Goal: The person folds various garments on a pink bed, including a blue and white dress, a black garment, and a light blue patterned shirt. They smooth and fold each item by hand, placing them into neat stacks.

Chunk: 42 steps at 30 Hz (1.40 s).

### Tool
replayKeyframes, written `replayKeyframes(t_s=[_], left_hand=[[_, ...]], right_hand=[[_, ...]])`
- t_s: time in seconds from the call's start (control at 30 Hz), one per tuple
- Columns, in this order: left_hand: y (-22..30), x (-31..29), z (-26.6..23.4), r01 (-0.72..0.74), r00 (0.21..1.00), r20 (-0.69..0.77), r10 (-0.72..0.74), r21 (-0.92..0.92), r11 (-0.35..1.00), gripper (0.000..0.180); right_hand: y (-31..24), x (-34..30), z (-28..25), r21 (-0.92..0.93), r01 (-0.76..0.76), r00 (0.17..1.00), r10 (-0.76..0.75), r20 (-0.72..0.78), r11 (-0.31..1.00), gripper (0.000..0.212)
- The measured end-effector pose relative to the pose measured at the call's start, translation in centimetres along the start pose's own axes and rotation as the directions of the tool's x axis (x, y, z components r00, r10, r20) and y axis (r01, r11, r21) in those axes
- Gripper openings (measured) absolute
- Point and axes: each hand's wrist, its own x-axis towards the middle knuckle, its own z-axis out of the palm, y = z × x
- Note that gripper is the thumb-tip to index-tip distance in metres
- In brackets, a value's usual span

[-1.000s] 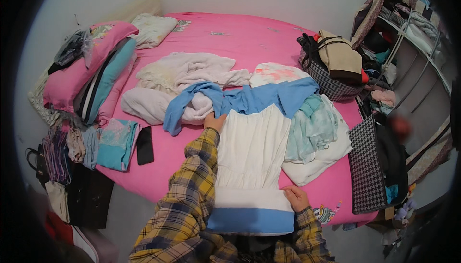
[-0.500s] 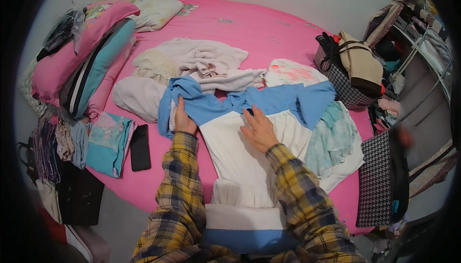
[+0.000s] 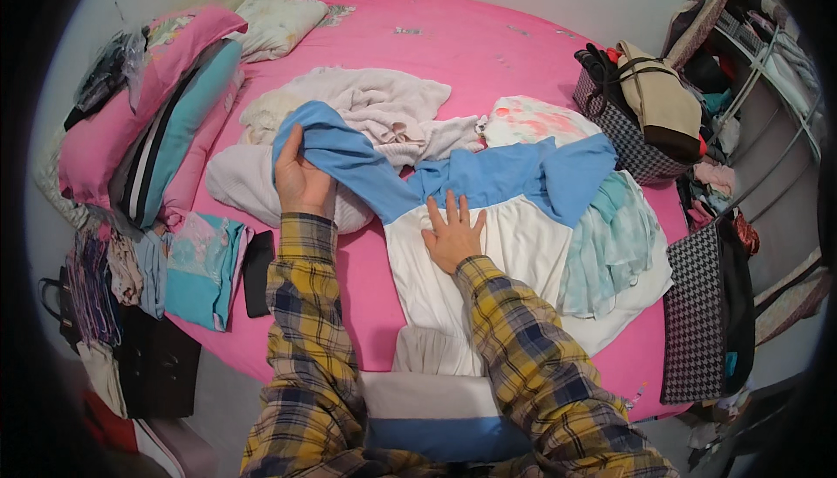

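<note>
Blue-and-white garment (image 3: 417,256) lies spread at the near middle of the pink bed (image 3: 453,37), its left sleeve (image 3: 344,146) raised in the curled grasp of the left hand (image 3: 305,183), while the right hand (image 3: 455,238) rests palm down, fingers spread, on the white cloth. Bare sheet shows left of the garment toward the dark phone (image 3: 258,274), and more along the far side. At far right, a houndstooth basket (image 3: 621,133) holds a beige bag (image 3: 658,101) and dark articles.
</note>
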Motion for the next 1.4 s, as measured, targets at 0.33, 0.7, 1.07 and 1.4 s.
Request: replayKeyframes(t_s=[0.33, 0.7, 1.07, 1.4], left_hand=[[-14.9, -5.7, 1.7, -0.681, 0.731, 0.675, -0.094, 0.717, -0.148, 0.053], [-18.9, -13.8, -2.4, -0.682, 0.710, 0.520, -0.475, 0.675, -0.281, 0.062], [-10.5, -4.4, -8.5, -0.609, 0.793, 0.509, -0.335, 0.683, -0.404, 0.055], [-9.6, -1.8, -8.6, -0.583, 0.812, 0.511, -0.282, 0.741, -0.334, 0.016]], right_hand=[[2.7, -0.9, -3.8, 0.581, -0.009, 0.999, 0.038, -0.037, 0.814, 0.063], [11.0, -8.6, -7.4, 0.805, -0.359, 0.844, 0.204, 0.496, -0.472, 0.040], [10.0, -10.5, -11.3, 0.549, -0.189, 0.980, 0.195, 0.047, 0.814, 0.046], [15.2, -10.7, -23.4, 0.181, -0.126, 0.948, 0.172, -0.266, 0.975, 0.014]])
